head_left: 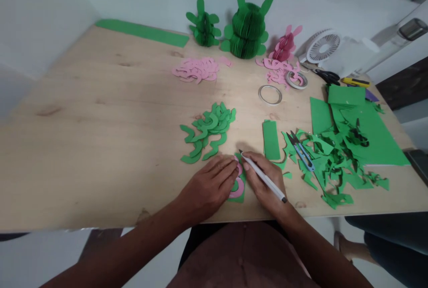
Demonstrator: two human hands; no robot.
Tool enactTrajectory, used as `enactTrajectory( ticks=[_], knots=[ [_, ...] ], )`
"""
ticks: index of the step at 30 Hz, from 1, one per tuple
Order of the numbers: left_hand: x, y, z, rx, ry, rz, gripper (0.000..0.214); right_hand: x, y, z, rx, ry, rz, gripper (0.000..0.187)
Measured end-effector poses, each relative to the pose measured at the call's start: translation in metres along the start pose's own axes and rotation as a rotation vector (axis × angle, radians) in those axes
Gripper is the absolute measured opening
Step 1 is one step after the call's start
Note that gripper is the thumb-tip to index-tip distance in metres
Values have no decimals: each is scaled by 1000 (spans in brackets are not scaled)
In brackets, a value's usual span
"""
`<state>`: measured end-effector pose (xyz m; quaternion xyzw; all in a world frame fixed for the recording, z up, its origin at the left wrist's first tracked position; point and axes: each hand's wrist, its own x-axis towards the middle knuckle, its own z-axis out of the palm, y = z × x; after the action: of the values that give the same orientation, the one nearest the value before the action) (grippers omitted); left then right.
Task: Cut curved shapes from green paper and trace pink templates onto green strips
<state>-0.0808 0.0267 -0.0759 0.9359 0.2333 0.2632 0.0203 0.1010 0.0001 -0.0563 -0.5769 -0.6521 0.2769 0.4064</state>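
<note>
My left hand (210, 185) lies flat with its fingers stretched out, pressing a pink curved template (238, 184) onto a small green paper strip (241, 192) near the table's front edge. My right hand (265, 181) grips a white pen (262, 176), whose tip rests at the top of the template. A heap of cut green curved pieces (209, 129) lies just beyond my left hand. A second green strip (270, 140) lies just beyond my right hand.
Small blue-handled snips (301, 150) rest on green paper scraps (334, 163) at the right. Two tape rolls (270, 95), pink cutouts (197, 69), three paper cactus models (248, 27), a white fan (323, 47), black scissors (327, 75) and a long green strip (143, 32) sit farther back.
</note>
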Motion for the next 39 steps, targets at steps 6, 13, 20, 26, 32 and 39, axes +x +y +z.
enactTrajectory(
  ticks=[6, 13, 20, 26, 32, 39],
  knots=[
    [0, 0, 0, 11, 16, 7, 27, -1, 0, 2, -62, -2, -25, 23],
    [2, 1, -3, 26, -5, 14, 29, -3, 1, 3, -59, 17, -70, 23],
    [1, 1, -2, 38, -8, 15, 29, -3, 4, 4, -82, 22, -85, 23],
    [2, 2, 0, 64, 25, 32, 28, -3, 4, 4, -74, 37, -81, 23],
    [4, 4, -1, 69, 27, 47, 27, -2, 4, -5, -194, 7, -189, 30],
    [2, 6, 3, 76, 62, 39, 27, -5, 7, -13, -586, -203, -401, 36]
  ],
)
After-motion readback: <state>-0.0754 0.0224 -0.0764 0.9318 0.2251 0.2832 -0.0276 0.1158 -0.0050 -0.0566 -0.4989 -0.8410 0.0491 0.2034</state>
